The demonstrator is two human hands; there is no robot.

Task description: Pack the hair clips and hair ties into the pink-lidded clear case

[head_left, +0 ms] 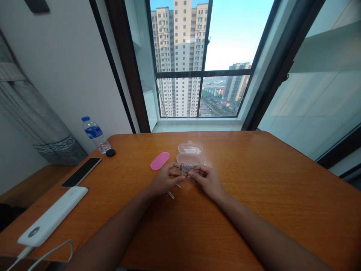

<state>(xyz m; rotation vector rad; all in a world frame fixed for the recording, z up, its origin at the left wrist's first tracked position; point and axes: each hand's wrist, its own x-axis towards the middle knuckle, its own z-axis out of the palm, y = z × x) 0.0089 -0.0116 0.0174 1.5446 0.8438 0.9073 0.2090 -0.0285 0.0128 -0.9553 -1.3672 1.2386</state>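
Note:
Both of my hands are close together over the middle of the table, just in front of a clear plastic case (190,159) with its lid lifted. My left hand (167,178) pinches small gold-coloured metal clips (182,168) with wire loops. Between the fingertips of my right hand (207,181) is another small looped metal clip (189,174). Their exact kind is too small to make out. A silver metal piece (171,194) lies on the table by my left wrist, and a thinner one (178,186) lies beneath that hand. Behind my left hand rests a pink oval piece (160,161).
On the left of the wooden table (270,180) are a phone (81,172), a white power bank (53,215) with a cable (63,246), a water bottle (96,134) and a round black object (110,152). A window (203,73) stands beyond the far edge.

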